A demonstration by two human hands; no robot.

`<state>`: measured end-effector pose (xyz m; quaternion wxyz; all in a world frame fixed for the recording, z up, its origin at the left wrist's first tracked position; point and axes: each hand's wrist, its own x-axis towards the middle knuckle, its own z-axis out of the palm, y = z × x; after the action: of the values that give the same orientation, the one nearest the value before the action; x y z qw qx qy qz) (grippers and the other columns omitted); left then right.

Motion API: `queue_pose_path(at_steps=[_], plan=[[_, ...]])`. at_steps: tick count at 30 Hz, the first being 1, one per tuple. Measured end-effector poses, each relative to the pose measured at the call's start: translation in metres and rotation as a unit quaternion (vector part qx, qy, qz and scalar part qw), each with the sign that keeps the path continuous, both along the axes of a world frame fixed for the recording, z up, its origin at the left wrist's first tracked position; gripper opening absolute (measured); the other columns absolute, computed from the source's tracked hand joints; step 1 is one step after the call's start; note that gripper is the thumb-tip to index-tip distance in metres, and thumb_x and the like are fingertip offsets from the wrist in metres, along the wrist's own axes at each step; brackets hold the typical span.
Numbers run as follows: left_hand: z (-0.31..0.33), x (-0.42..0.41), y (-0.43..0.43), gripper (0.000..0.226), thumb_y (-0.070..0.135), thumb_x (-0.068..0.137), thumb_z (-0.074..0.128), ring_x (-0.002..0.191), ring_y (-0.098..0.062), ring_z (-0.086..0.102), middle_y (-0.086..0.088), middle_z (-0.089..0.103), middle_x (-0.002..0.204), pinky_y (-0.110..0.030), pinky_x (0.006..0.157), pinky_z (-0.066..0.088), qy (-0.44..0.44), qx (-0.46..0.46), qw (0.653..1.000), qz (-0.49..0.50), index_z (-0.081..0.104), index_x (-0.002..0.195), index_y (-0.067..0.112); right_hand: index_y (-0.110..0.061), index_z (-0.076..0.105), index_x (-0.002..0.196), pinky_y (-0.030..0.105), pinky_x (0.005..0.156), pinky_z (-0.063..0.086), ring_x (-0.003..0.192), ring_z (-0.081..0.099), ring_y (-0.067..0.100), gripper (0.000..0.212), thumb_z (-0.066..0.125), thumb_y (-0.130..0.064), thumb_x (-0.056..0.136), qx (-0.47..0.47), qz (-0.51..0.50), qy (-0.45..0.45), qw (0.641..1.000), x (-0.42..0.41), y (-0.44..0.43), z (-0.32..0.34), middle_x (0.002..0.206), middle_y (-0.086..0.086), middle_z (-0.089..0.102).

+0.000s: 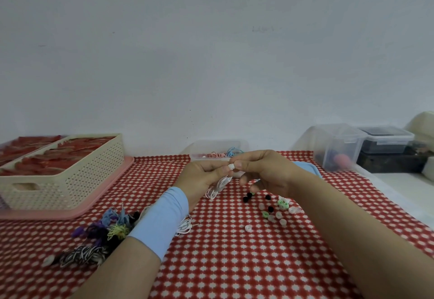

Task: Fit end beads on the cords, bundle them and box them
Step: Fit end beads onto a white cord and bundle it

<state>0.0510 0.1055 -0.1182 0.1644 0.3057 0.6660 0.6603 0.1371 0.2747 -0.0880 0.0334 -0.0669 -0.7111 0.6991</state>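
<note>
My left hand (199, 179) grips a white cord (217, 187) whose loops hang down from the fist onto the cloth. My right hand (263, 172) pinches a small white end bead (231, 166) at the cord's tip, right against the left thumb. Loose beads (273, 209), black, green and clear, lie scattered on the cloth under and to the right of my right hand. One clear bead (248, 228) lies apart, nearer to me. A second white cord (185, 226) lies by my left wrist.
A cream perforated basket (70, 181) with red packets sits on a pink tray (101, 195) at left. Bundled coloured cords (105, 228) lie near my left forearm. A clear shallow box (218, 150) with cords stands behind my hands. Lidded plastic containers (338, 148) stand at right.
</note>
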Motion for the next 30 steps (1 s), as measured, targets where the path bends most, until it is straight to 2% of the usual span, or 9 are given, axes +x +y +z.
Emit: queue_pose_path(at_steps=[5,9,15,20,24,27,30], plan=[[0.0012,0.0003,-0.0001,0.013,0.024,0.085,0.073,0.101,-0.010,0.070,0.003,0.077,0.098,-0.034,0.099,0.051,-0.003,-0.013,1.000,0.019,0.077,0.098,0.022,-0.008,0.079,0.103,0.025,0.050,0.053,0.065,0.066,0.016,0.015,0.071,-0.013,0.091,0.009,0.015,-0.004,1.000,0.0008,0.0040,0.0022,0.090,0.012,0.075],[0.0034,0.0029,-0.0015,0.012,0.022,0.084,0.074,0.094,-0.008,0.072,0.002,0.078,0.093,-0.025,0.090,0.053,0.016,-0.021,0.999,0.019,0.077,0.096,0.022,-0.012,0.080,0.097,0.024,0.048,0.052,0.064,0.065,0.015,0.011,0.071,-0.012,0.091,0.018,0.019,-0.020,0.999,0.0003,0.0045,0.0008,0.092,0.011,0.075],[0.0021,0.0000,-0.0011,0.012,0.020,0.085,0.075,0.094,-0.006,0.071,0.008,0.077,0.092,-0.021,0.087,0.054,0.054,-0.046,0.996,0.061,0.078,0.096,0.020,-0.012,0.080,0.104,0.028,0.054,0.054,0.071,0.067,0.019,0.015,0.073,-0.017,0.092,0.062,0.024,-0.004,0.998,0.0030,0.0066,0.0036,0.103,0.013,0.077],[-0.0003,-0.0013,0.0002,0.010,0.025,0.080,0.080,0.091,0.002,0.066,0.018,0.073,0.093,-0.016,0.083,0.051,0.141,-0.086,0.980,0.108,0.077,0.085,0.033,-0.011,0.081,0.093,0.029,0.053,0.055,0.064,0.068,0.017,0.008,0.080,-0.010,0.085,0.159,-0.019,0.041,0.986,0.0025,0.0024,0.0013,0.082,0.009,0.077],[-0.0005,-0.0039,-0.0003,0.016,0.027,0.079,0.080,0.097,0.000,0.062,0.017,0.071,0.097,-0.020,0.088,0.047,0.198,-0.088,0.969,0.119,0.074,0.078,0.042,-0.016,0.082,0.089,0.031,0.055,0.057,0.063,0.069,0.017,0.004,0.080,-0.015,0.086,0.196,-0.044,0.065,0.977,-0.0005,0.0012,-0.0025,0.081,0.008,0.078],[-0.0003,-0.0051,0.0007,0.015,0.029,0.079,0.080,0.101,-0.003,0.062,0.014,0.070,0.100,-0.025,0.091,0.048,0.207,-0.102,0.964,0.134,0.073,0.076,0.043,-0.016,0.081,0.094,0.030,0.055,0.057,0.065,0.071,0.018,0.012,0.083,-0.016,0.083,0.201,-0.037,0.065,0.977,-0.0005,0.0016,-0.0029,0.083,0.006,0.078],[0.0007,-0.0033,0.0011,0.019,0.027,0.081,0.079,0.091,0.003,0.065,0.021,0.071,0.089,-0.015,0.085,0.048,0.213,-0.107,0.963,0.123,0.072,0.075,0.043,-0.016,0.081,0.092,0.031,0.055,0.058,0.063,0.069,0.017,0.012,0.084,-0.016,0.081,0.210,-0.040,0.069,0.974,0.0002,0.0025,-0.0026,0.082,0.009,0.078]])
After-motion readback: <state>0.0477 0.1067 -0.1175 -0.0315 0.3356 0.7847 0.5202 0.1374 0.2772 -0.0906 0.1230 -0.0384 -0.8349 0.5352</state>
